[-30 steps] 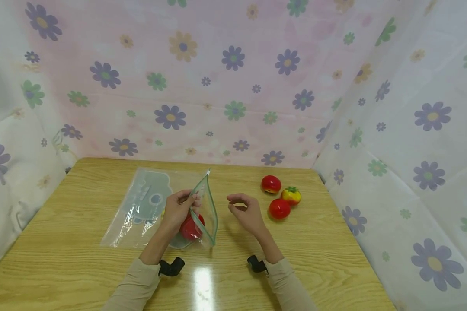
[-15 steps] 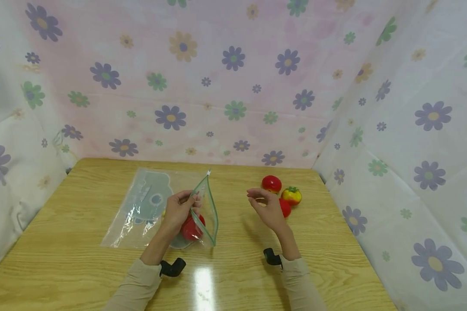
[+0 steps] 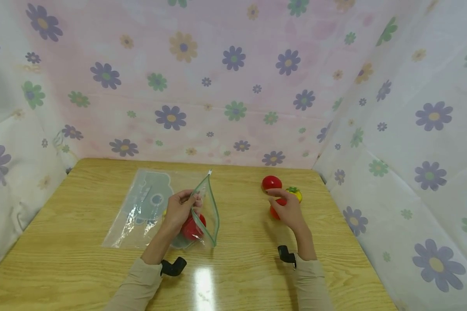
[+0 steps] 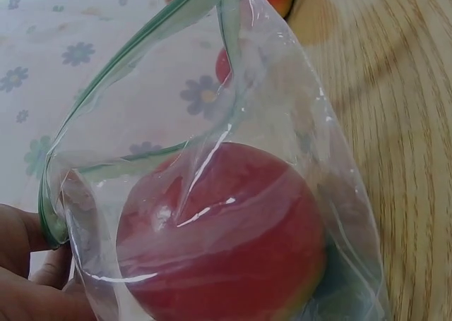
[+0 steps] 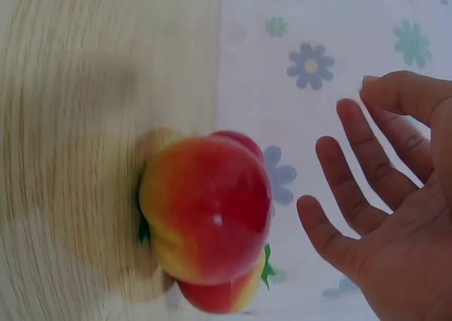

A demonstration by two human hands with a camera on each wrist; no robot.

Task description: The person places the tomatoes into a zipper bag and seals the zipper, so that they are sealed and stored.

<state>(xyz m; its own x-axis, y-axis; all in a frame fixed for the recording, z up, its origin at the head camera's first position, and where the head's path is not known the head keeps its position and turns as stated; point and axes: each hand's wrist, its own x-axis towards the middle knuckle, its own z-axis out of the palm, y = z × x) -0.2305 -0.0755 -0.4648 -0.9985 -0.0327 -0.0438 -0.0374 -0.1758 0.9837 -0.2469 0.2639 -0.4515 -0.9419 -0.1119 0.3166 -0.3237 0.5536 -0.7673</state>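
My left hand (image 3: 177, 211) pinches the green-edged mouth of a clear zip bag (image 3: 116, 226), holding it agape toward the right. Inside the bag lies a red round fruit (image 4: 226, 229), seen large through the plastic in the left wrist view. Above the right-hand fruit group is my right hand (image 3: 292, 211), fingers loosely bent and holding nothing. That group has a red fruit (image 3: 271, 183) at the back, another red fruit (image 3: 275, 211) partly covered by the hand, and a yellow-and-red fruit (image 3: 297, 195) with green leaves. The right wrist view shows the nearest fruit (image 5: 212, 208) apart from the fingertips.
A wooden table (image 3: 233, 276) carries everything. Flower-printed cloth (image 3: 233, 77) rises behind it and at both sides. Each wrist wears a black camera mount, such as the right mount (image 3: 286, 254). A pale blue printed shape (image 3: 153, 194) shows on the bag.
My right hand has moved right, from beside the bag's mouth to over the fruit group. The left hand and the bag have stayed nearly still.
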